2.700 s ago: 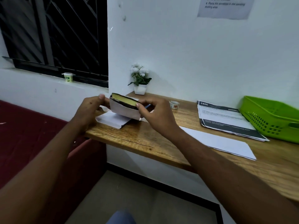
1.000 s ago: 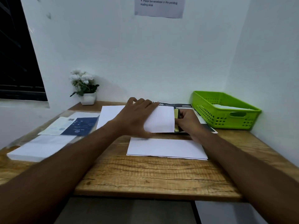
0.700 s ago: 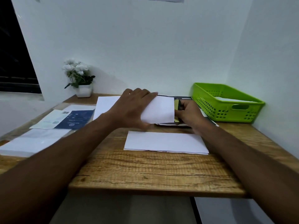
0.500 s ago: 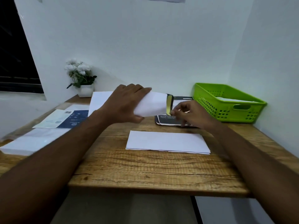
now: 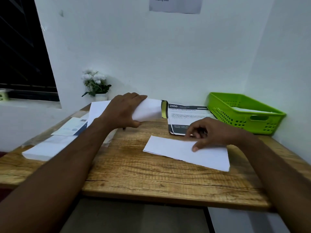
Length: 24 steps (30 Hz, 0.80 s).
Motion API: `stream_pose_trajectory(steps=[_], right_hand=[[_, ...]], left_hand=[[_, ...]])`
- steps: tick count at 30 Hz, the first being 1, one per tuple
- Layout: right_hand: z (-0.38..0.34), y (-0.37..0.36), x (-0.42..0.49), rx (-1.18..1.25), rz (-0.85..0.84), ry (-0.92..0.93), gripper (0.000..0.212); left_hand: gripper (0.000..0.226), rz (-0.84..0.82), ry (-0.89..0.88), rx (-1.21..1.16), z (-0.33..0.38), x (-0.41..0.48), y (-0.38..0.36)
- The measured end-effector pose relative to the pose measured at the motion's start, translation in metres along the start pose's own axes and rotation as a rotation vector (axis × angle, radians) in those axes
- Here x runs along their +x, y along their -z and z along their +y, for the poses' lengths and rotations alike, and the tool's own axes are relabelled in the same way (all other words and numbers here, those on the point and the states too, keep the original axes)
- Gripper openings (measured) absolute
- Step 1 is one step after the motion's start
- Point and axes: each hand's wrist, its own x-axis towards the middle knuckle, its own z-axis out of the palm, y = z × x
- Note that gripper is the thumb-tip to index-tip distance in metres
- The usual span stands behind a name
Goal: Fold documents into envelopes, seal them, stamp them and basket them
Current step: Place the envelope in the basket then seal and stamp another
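Wood grain runs across the table, on which the paperwork is spread. "2400" can be read in white on the dark header of a printed page lying at the back; the smaller lines under it are too blurred to make out. On a notice taped to the wall, only "mailing area" is legible.

A white envelope is held clear of the table by the left hand, whose fingers are wrapped over its top and thumb tucked beneath. Its long axis lies left to right, and its open end – edged by a yellow strip and a dark lining – points right, toward the printed page.

A white sheet lies flat nearer the front edge, its long axis also left to right but skewed, the right end closer to the person. It is held at its far edge by the right hand – thumb pressed on top, fingers curled.

A green basket is set in the right corner, with white paper seen inside. A pot of white flowers stands at the back left, and a blue-and-white leaflet and a white stack lie at the left.
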Motion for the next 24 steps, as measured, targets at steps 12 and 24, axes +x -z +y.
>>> stream_pose_trajectory(steps=[12,24], right_hand=[[-0.01,-0.012,0.001,-0.081,-0.127,-0.092,0.07],[0.015,0.012,0.0,0.272,0.596,0.046,0.021]], left_hand=[[0.094,0.01,0.018,-0.019,-0.003,-0.001,0.001],[0.098,-0.011,-0.005,-0.023,-0.004,-0.002,0.0]])
